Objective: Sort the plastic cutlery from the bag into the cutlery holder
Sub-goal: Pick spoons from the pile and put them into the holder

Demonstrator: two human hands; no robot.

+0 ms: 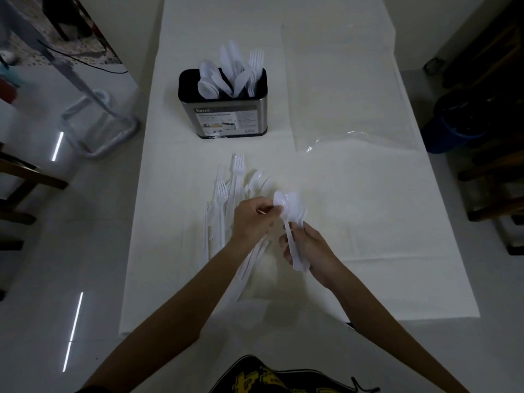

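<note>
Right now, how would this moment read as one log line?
right hand grips spoons | left hand pinches their bowls | cutlery holder partly filled | loose cutlery on table

Dim, low-contrast view. The white surface [354, 211] is the brightest area; thin streaks of glare cross the glossy floor [37, 251]. Corners fall dark, straight edges bow outward, and fine detail is soft.

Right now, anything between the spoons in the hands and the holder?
Nothing visible blocks the way. The right hand grips the spoons by the handles and the left hand pinches their bowls. The loose forks and knives lie flat on the cloth before the cutlery holder, likely low enough to pass over.
</note>
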